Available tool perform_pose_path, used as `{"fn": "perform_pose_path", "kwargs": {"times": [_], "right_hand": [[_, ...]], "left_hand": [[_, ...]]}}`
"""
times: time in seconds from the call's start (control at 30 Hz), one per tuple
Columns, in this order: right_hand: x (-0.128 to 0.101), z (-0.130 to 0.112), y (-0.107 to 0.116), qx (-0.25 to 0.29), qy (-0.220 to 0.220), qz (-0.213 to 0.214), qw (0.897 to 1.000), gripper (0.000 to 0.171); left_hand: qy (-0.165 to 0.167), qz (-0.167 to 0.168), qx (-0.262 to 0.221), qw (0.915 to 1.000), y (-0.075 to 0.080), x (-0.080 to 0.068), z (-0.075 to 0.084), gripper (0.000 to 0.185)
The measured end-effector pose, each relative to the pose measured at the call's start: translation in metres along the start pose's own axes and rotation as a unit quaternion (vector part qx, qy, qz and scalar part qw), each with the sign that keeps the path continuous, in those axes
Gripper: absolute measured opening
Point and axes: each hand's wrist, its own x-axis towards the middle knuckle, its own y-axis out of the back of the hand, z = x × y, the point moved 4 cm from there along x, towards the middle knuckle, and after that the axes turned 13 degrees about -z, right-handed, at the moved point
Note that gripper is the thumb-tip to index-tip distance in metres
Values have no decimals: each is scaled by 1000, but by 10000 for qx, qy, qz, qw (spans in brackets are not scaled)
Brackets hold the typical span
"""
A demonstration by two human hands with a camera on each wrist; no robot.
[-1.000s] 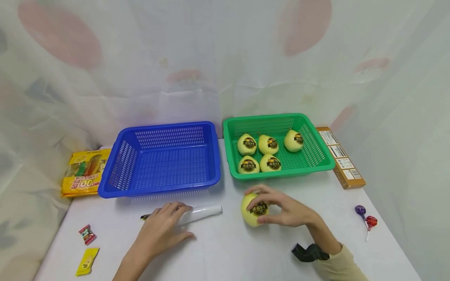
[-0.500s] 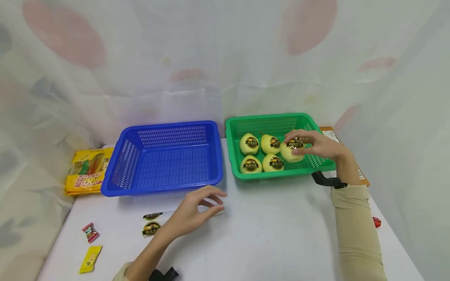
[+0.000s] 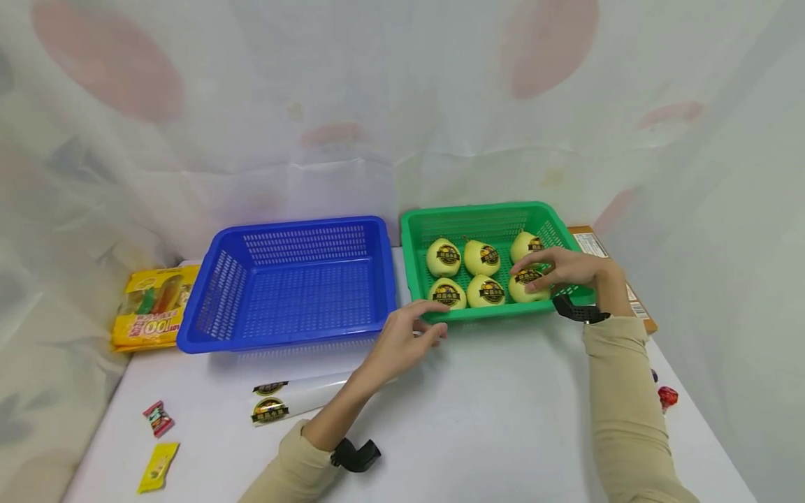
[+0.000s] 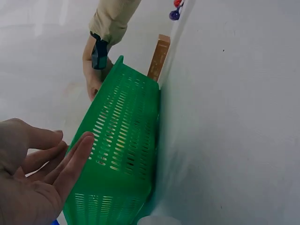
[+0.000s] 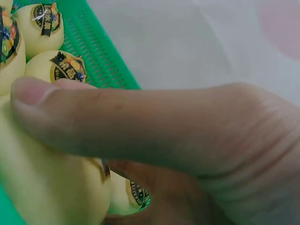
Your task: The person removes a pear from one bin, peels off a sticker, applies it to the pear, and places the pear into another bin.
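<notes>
Gripping yellow pear (image 3: 527, 287), right hand (image 3: 569, 267) is now lowering it into green basket (image 3: 484, 316), making six; left hand (image 3: 402, 340), fingers relaxed & empty, is moving twd basket front.

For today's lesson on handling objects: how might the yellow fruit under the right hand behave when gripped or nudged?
The yellow fruit looks round, so probably rolls if nudged. The right hand curls fingers around it, suggesting firmness. Its smooth skin and glossy label may be slightly slippery.

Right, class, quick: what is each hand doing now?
Left hand: open, fingers relaxed beside the green basket.
Right hand: grips a yellow pear in that basket.
</notes>
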Motion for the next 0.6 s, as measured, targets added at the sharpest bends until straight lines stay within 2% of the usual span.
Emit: {"fn": "perform_pose_path", "kwargs": {"times": [0.2, 0.43, 0.6], "right_hand": [[7, 7, 0, -303, 111, -90, 9994, 52], [13, 11, -2, 113, -36, -153, 9998, 52], [14, 11, -4, 82, -116, -79, 9999, 57]], "left_hand": [[75, 202, -165, 9996, 0, 7, -6, 29], [0, 512, -30, 9987, -5, 8, -7, 27], [-72, 639, -141, 9978, -8, 8, -11, 27]]}}
